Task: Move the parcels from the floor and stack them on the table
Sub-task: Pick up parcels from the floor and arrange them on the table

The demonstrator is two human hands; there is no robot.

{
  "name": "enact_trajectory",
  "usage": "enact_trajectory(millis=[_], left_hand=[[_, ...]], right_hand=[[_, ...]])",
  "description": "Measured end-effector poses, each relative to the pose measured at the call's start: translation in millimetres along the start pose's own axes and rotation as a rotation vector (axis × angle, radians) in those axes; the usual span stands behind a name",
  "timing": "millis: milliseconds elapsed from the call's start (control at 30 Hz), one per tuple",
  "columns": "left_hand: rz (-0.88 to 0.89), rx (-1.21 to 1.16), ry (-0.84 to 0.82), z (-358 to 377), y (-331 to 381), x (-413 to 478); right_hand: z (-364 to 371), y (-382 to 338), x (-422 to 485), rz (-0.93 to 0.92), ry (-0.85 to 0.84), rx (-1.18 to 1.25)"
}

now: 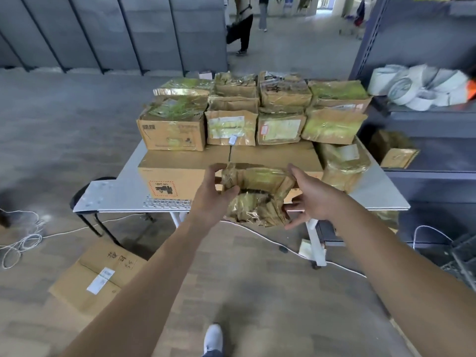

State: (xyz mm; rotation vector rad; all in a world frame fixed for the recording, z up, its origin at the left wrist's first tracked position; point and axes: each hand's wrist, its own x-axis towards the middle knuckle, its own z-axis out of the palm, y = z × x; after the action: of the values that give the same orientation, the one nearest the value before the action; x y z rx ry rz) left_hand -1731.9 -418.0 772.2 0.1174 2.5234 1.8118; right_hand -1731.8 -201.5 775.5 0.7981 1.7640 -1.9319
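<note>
You hold 1 crumpled, tape-wrapped parcel (257, 194) in the air between both hands, in front of the near edge of the bench (116, 197). Your left hand (213, 194) grips its left end, thumb low and fingers curled over the top. Your right hand (313, 198) clasps the right end, fingers spread around the side and underneath. The parcel is dented and tilted, not yet resting on anything.

On the bench, 2 large flat cartons (180, 173) lie side by side as a bottom layer, and smaller taped boxes (231, 127) are stacked on them in rows. 1 more wrapped parcel (342, 163) sits at the bench's right side. On the floor to your left lies a cardboard box (100, 274) with a white label. A white cable (257, 235) runs under the bench.
</note>
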Motion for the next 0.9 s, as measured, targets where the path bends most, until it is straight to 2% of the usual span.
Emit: enact_trajectory(millis=[167, 267, 333, 400, 533, 600, 667, 800, 900], left_hand=[[0.124, -0.218, -0.213, 3.3, -6.3, 42.5], [-0.003, -0.503, -0.323, -8.7, -16.6, 78.8], [-0.149, -0.609, -0.300, -13.4, -19.6, 105.3], [-0.230, -0.599, -0.264, -14.8, -19.0, 130.2], [-0.286, -0.646, -0.262, -17.5, -14.6, 166.2], [-0.309, -0.658, -0.258, -21.3, -18.5, 182.5], [-0.260, -0.618, -0.272, -25.2, -23.3, 194.7], [-0.137, -0.544, -0.301, -29.3, -43.6, 209.7], [0.003, -0.448, -0.314, -27.9, -55.3, 217.6]], right_hand=[[-13.3, -30.0, 25.6, -0.094, 0.005, -0.007], [-20.9, -45.6, 45.5, -0.269, 0.010, -0.020], [-19.9, -53.7, 59.7, -0.396, 0.043, -0.170], [-13.3, -64.7, 71.8, -0.458, 0.123, -0.297], [2.1, -82.7, 91.6, -0.435, 0.236, -0.454], [6.3, -85.1, 100.1, -0.421, 0.241, -0.481], [8.4, -86.2, 106.0, -0.446, 0.182, -0.402], [11.6, -90.2, 111.7, -0.465, -0.055, -0.036], [12.0, -99.1, 117.1, -0.403, -0.060, 0.067]])
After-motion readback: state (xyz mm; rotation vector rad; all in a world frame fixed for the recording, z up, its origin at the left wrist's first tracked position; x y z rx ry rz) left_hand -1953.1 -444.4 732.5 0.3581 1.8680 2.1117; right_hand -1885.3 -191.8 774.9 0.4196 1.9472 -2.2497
